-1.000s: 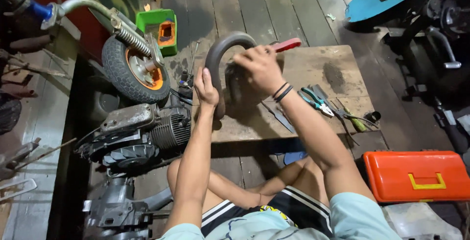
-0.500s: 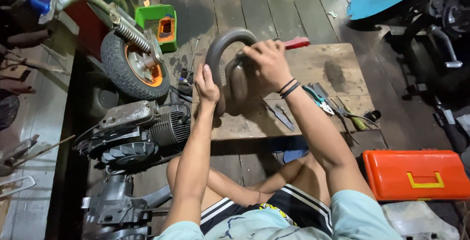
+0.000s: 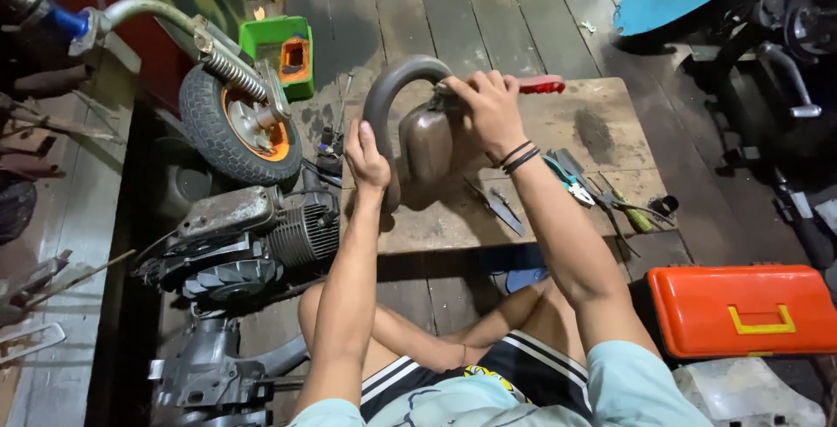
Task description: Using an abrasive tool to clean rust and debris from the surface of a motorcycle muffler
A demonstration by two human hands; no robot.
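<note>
The exhaust pipe [image 3: 392, 100] stands on the counter [image 3: 558, 126] near its left edge, a grey tube bent in an arch: one leg drops to the counter by the left edge, the top curves over to the right, and the other end joins a rusty brown muffler [image 3: 426, 144] whose long axis runs up and down, hanging inside the arch. The left hand [image 3: 367, 159] has its grip closed round the left leg of the pipe, low down, thumb up. The right hand [image 3: 490, 106] has its grip closed on a red-handled tool [image 3: 540, 87] at the joint where pipe meets muffler; the handle points right, roughly level, toward the far edge of the counter. How the tool's head sits on the joint is hidden by the fingers.

On the counter's near right part lie pliers [image 3: 565, 176] with teal handles, a flat blade [image 3: 499, 205] and a screwdriver [image 3: 629, 213], close together. Left of the counter, on the floor, stand a small wheel [image 3: 240, 131] with an orange hub, a green box [image 3: 283, 52] and an engine [image 3: 261, 235]. An orange toolbox [image 3: 741, 309] sits on the floor at the right, near the person's right side
</note>
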